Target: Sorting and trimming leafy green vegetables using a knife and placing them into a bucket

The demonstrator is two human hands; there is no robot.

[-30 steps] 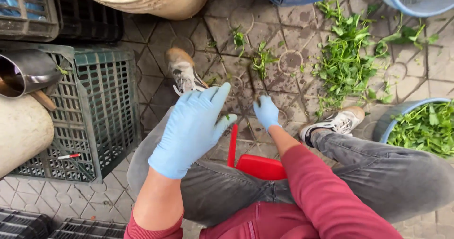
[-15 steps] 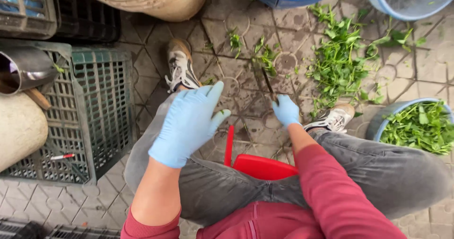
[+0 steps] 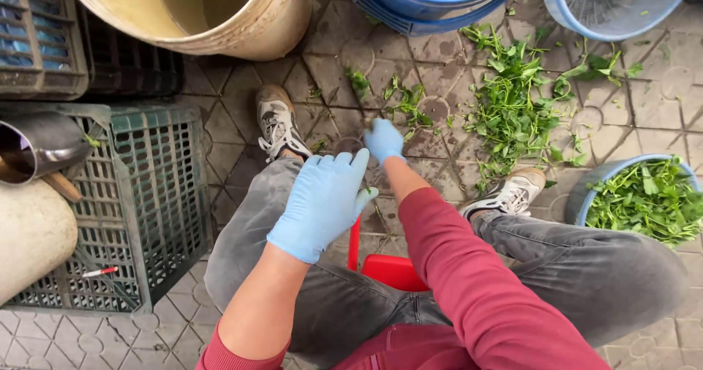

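Two gloved hands, left (image 3: 322, 205) and right (image 3: 384, 140), and two shoes (image 3: 277, 123) (image 3: 509, 192). Three blue tubs (image 3: 432, 4) (image 3: 611, 7) (image 3: 586, 190) stand near one tan bucket (image 3: 242, 26). One green crate (image 3: 143, 194) sits beside them.

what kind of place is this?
Probably an outdoor vegetable-prep spot, maybe behind a market or kitchen. Loose leafy greens lie on the paving tiles, blue basins hold more, and plastic crates stand beside a person in blue gloves seated on a red stool.

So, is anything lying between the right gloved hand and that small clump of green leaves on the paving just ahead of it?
Nothing visible does. The right hand in a blue glove reaches down to the grey paving, and the small clump of green leaves lies just beyond its fingertips with only bare tile between. The left hand in a blue glove hovers nearer, over the knee.
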